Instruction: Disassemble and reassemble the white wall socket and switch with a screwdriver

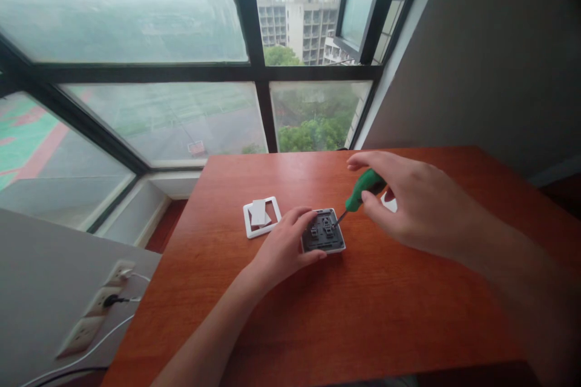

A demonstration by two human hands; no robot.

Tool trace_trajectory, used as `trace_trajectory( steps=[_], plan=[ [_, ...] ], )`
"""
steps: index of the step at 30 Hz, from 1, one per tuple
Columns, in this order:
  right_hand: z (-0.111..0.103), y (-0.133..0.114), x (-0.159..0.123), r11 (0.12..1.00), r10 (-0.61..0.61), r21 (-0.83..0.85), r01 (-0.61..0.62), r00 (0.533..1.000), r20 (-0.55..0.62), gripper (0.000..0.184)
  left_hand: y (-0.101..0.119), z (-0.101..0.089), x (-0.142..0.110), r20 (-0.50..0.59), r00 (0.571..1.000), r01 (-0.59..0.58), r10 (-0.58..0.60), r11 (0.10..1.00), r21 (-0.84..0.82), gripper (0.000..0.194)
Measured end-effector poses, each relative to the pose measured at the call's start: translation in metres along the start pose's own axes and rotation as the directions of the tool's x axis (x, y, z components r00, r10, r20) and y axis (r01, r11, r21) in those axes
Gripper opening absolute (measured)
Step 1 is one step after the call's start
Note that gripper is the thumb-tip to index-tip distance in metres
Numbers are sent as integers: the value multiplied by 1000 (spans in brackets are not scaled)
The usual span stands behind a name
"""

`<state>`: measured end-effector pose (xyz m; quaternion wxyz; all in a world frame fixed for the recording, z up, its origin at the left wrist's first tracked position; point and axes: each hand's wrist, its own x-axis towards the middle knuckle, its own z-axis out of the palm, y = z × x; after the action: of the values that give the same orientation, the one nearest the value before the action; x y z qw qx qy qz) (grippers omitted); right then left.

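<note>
A dark grey switch module with a white rim lies face up on the wooden table. My left hand grips its left side, thumb and fingers around the edge. My right hand holds a green-handled screwdriver, tilted down to the left, its tip resting on the module's right half. A small white piece lies partly hidden behind my right hand.
A white square frame with a loose white rocker plate on it lies left of the module. Wall sockets with plugged cables sit on the low wall at the left. Large windows stand behind the table's far edge.
</note>
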<state>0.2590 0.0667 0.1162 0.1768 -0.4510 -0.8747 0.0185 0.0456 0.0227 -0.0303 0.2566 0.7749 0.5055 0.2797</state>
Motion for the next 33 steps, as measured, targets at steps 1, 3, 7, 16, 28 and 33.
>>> trace_trajectory(
  steps=[1,3,7,16,28,33],
  plan=[
    [-1,2,0,998,-22,65,21,999,25,38,0,0,0,-2,1000,-3,3,1000,0,71],
    [0,4,0,998,-23,63,22,1000,19,33,0,0,0,-6,1000,-7,7,1000,-1,71],
    [5,3,1,961,44,-268,-70,994,-100,38,-1,0,0,-13,1000,-11,11,1000,-5,72],
    [-2,1,-5,996,-73,-41,74,997,23,42,-2,1,0,-24,999,-21,21,1000,-15,72],
    [-3,0,-4,999,-24,37,22,998,53,35,0,0,0,-9,1000,-16,16,1000,-18,71],
    [0,3,1,996,-25,81,21,999,47,35,0,0,0,-11,1000,-14,14,1000,-24,71]
  ],
)
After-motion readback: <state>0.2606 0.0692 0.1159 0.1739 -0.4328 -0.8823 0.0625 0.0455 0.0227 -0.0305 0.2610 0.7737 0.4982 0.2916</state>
